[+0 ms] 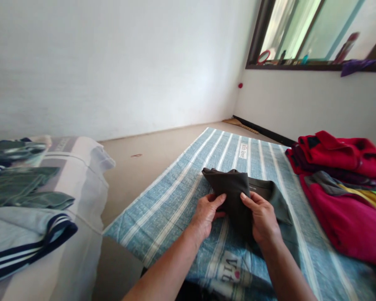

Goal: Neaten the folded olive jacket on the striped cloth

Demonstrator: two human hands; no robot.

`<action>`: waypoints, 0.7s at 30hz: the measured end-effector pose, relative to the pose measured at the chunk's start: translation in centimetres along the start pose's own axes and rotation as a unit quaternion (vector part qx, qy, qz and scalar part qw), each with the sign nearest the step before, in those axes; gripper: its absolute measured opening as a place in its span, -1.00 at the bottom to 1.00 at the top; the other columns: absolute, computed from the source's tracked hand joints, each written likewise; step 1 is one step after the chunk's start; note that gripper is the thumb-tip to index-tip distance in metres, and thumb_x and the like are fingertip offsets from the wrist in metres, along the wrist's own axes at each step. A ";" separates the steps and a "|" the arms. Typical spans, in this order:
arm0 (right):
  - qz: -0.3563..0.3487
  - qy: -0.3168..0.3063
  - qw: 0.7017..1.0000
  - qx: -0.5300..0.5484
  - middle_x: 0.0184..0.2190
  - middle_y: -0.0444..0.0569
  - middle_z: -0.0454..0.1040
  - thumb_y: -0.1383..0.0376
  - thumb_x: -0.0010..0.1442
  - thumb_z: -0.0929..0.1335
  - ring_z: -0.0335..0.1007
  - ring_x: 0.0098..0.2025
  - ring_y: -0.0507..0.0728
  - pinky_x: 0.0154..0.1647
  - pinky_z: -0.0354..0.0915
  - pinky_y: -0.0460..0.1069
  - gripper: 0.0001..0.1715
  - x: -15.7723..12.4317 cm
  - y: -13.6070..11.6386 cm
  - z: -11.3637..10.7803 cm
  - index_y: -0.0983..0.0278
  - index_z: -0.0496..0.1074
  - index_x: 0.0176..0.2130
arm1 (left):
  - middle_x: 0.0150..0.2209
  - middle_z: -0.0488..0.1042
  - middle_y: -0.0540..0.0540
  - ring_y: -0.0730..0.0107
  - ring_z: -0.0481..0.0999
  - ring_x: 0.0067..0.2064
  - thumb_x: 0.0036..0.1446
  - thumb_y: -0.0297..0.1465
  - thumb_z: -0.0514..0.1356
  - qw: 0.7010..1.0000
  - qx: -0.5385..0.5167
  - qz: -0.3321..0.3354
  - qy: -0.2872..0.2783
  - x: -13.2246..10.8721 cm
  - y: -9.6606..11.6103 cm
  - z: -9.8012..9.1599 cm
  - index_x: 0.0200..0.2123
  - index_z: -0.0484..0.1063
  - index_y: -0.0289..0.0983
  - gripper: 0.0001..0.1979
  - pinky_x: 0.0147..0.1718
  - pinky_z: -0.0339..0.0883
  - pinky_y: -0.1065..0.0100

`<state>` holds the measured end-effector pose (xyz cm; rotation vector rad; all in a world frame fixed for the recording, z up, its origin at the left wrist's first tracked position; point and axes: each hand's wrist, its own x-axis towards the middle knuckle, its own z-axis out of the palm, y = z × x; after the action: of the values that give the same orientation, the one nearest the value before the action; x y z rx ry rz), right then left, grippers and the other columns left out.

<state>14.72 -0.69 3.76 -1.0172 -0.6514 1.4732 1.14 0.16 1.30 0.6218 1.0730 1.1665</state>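
Observation:
A dark olive-grey garment (235, 188) lies partly folded on a blue and white striped cloth (178, 196) spread on the floor. My left hand (207, 213) pinches its left edge, thumb on top and fingers tucked under the fabric. My right hand (263, 217) rests on the garment's right side, its fingers closed over a fold. The garment's collar end (277, 196) sticks out to the right, past my right hand.
A heap of red, pink and mixed clothes (341, 184) lies at the right on the striped cloth. Folded green, grey and navy-striped garments (21, 209) rest on a white pillow (81, 175) at the left. Bare floor (144, 154), white walls and a window sill (301, 66) lie beyond.

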 end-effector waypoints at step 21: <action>0.055 -0.003 0.997 -0.050 -0.47 -0.02 0.57 0.24 -0.25 0.54 0.48 -0.48 0.17 -0.49 0.40 0.00 -0.64 0.7 -1.0 -0.3 0.29 0.54 -0.37 | -0.32 0.54 -0.18 0.33 0.52 -0.35 -0.07 -0.27 0.36 0.999 -0.020 0.033 -0.012 0.2 -0.4 -0.4 -0.27 0.49 -0.37 -0.67 -0.54 0.42 0.44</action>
<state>15.50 0.13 4.28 -1.1420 -0.6875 1.5527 0.90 0.15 0.73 0.6418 1.0130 1.2330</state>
